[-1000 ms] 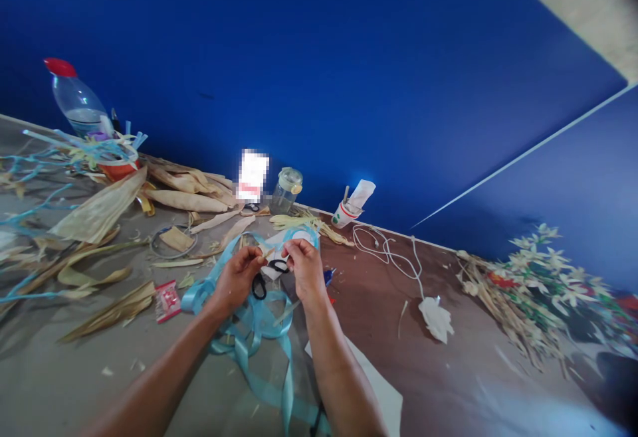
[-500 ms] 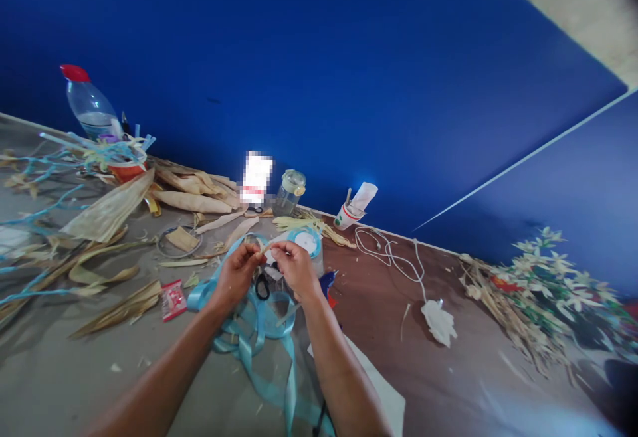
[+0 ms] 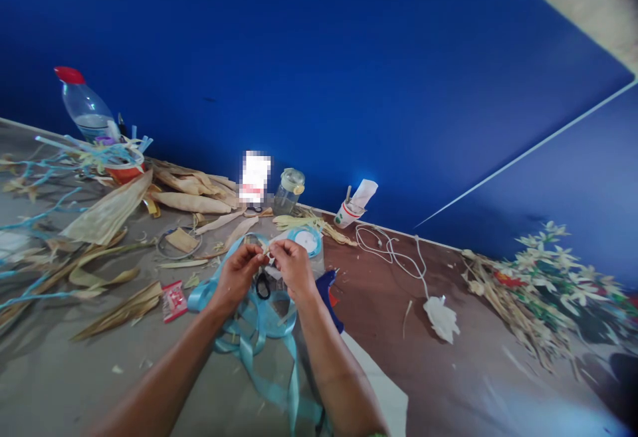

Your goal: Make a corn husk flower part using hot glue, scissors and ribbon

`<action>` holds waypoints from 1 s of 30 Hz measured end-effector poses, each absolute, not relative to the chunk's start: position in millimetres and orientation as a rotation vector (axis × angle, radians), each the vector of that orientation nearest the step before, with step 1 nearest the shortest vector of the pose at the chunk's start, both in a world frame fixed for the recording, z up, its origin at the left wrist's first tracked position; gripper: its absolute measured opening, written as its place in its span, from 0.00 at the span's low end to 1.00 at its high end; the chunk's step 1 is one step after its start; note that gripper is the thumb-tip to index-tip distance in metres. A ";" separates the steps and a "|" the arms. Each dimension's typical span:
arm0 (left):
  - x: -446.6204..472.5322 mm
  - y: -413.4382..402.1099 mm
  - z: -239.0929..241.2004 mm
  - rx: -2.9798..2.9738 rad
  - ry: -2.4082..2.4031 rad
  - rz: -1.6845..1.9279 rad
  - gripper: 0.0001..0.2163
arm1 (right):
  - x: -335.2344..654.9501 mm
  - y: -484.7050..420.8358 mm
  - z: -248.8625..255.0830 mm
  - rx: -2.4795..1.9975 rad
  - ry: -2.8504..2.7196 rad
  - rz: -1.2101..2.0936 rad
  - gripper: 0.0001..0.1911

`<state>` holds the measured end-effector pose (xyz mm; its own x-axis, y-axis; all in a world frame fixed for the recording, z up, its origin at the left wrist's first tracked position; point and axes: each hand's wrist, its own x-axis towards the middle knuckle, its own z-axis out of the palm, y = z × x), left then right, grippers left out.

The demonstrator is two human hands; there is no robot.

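Note:
My left hand (image 3: pixel 240 272) and my right hand (image 3: pixel 294 269) meet over the middle of the table, fingertips pinched close together. Between them is a small pale piece of husk (image 3: pixel 266 252), mostly covered by the fingers. Just below the fingertips lie scissors (image 3: pixel 262 287) with black handles. Loops of light blue ribbon (image 3: pixel 294 350) spread beneath my hands and wrists. Beyond my right hand rests a ribbon spool (image 3: pixel 305 240) with a white centre. A blue glue gun (image 3: pixel 326 285) lies beside my right wrist, partly hidden by it.
Dried husks (image 3: pixel 192 202) and a red-wrapped packet (image 3: pixel 174 301) lie to the left, below a red-capped bottle (image 3: pixel 87 108). A glass jar (image 3: pixel 289 192), a paper cup (image 3: pixel 345 215) and a white cable (image 3: pixel 393 256) line the wall. White flowers (image 3: pixel 553 258) stand at far right.
My right hand has shifted slightly left, closer to my left fingertips, so less of the husk piece shows. More of the glue gun is now visible.

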<state>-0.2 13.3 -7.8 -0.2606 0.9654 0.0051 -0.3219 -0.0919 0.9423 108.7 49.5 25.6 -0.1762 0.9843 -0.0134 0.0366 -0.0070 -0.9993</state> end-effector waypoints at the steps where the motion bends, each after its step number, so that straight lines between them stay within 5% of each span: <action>1: -0.4 13.7 -9.2 0.847 1.090 1.571 0.14 | 108.4 49.1 26.5 -1.149 -1.343 1.349 0.10; 20: 0.0 13.7 -19.1 0.745 0.911 1.533 0.08 | 112.5 46.3 29.2 -1.120 -1.289 1.400 0.08; 30: -1.4 15.2 -21.9 0.710 0.872 1.559 0.08 | 112.6 51.2 25.6 -1.017 -1.022 1.711 0.07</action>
<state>-1.4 15.2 -21.9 -0.1609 0.9867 -0.0232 -0.5366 -0.0678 0.8411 112.6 51.2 25.6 -0.2838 0.9371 -0.2032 -0.2654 -0.2804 -0.9224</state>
